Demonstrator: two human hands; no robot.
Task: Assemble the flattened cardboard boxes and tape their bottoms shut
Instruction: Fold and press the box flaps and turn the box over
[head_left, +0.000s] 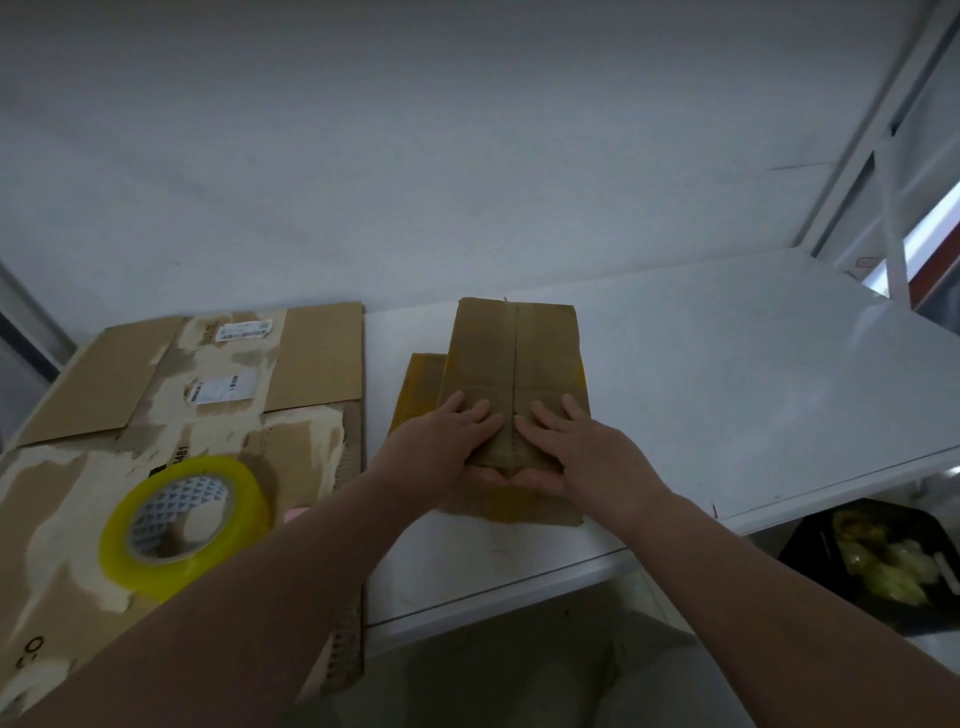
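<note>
Head view: the left hand (447, 447) and right hand (566, 452) lie side by side on the near end of a small cardboard box (514, 348) at the middle of the white tabletop (727, 374). Fingers are straight and spread, pressing either side of its centre seam. Thumbs meet at the near edge, possibly tucked under. A yellow tape roll (182, 525) rests on flattened cardboard (311, 358) to the left.

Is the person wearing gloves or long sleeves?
No. The left hand and right hand wear no gloves, rings or watch. The left arm and right arm are uncovered too; no sleeve shows in view.
</note>
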